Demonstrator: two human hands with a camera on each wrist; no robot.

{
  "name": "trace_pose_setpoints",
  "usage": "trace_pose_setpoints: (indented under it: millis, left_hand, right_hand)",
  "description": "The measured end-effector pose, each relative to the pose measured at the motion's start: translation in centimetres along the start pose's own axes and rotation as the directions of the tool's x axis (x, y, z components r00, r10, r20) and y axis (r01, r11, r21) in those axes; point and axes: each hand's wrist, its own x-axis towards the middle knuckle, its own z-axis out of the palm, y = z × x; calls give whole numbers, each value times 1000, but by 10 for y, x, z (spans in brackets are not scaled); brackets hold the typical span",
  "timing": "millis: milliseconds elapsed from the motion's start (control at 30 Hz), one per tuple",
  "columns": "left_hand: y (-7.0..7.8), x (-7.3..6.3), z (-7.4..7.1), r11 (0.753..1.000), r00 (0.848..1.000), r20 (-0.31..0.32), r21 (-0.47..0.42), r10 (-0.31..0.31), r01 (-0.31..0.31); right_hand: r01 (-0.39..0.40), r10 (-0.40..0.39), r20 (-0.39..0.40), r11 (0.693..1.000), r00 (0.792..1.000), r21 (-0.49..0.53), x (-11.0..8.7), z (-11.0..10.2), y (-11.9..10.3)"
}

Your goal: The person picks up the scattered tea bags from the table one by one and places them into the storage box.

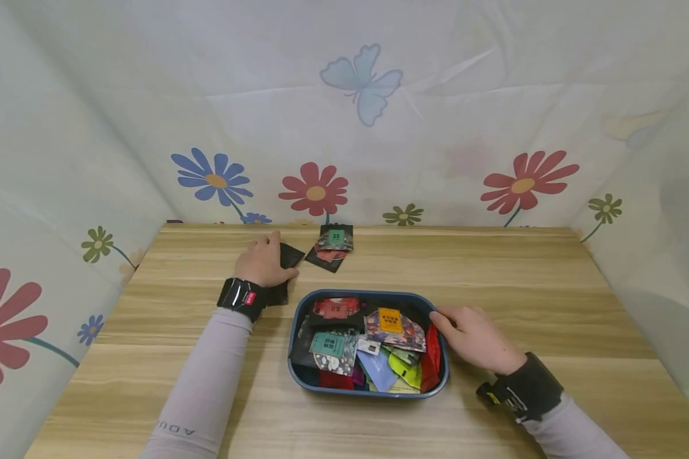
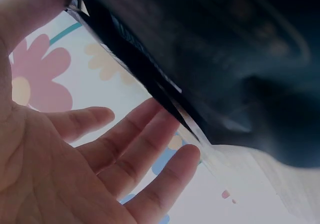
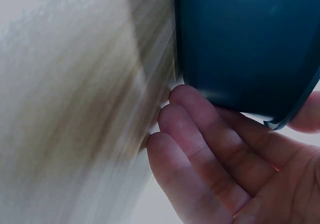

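Observation:
My left hand (image 1: 262, 260) holds a dark packet (image 1: 291, 255) at the table's back left. In the left wrist view the thumb meets one corner of this dark packet (image 2: 210, 64), and some fingertips touch its lower edge. A second dark piece (image 1: 278, 294) shows below the thumb; whether it is part of the same packet I cannot tell. My right hand (image 1: 478, 336) grips the right end of a blue rectangular box (image 1: 373, 394), thumb at the rim, fingers against the outer wall (image 3: 245, 44). Inside lie several packets, including a green-labelled one (image 1: 333, 350) and an orange-labelled one (image 1: 395, 328).
Two overlapping black packets, the upper with a green label (image 1: 336, 237), the lower with a red one (image 1: 328, 256), lie near the back edge. The wood-grain table (image 1: 522, 280) meets a white flowered curtain (image 1: 436, 140) at the back and sides.

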Motion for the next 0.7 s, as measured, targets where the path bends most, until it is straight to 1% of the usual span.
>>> trace_pose_setpoints:
  millis: [200, 400, 533, 633, 700]
  left_hand:
    - [-2, 1, -2, 999, 1000, 7, -40, 13, -13]
    - [-4, 0, -1, 998, 1000, 17, -55, -19, 20]
    - [-5, 0, -2, 996, 1000, 15, -80, -27, 28]
    - [-4, 1, -4, 995, 1000, 9, -93, -19, 20]
    - [-3, 1, -9, 994, 1000, -2, -110, -4, 3]
  right_hand:
    - [0, 0, -3, 1000, 1000, 5, 0, 0, 0]
    - [13, -13, -18, 1000, 1000, -1, 0, 0, -1]
    - [17, -17, -16, 1000, 1000, -1, 0, 1, 0]
    - [16, -16, -12, 1000, 1000, -1, 0, 1, 1]
    - [15, -15, -11, 1000, 1000, -4, 0, 1, 1]
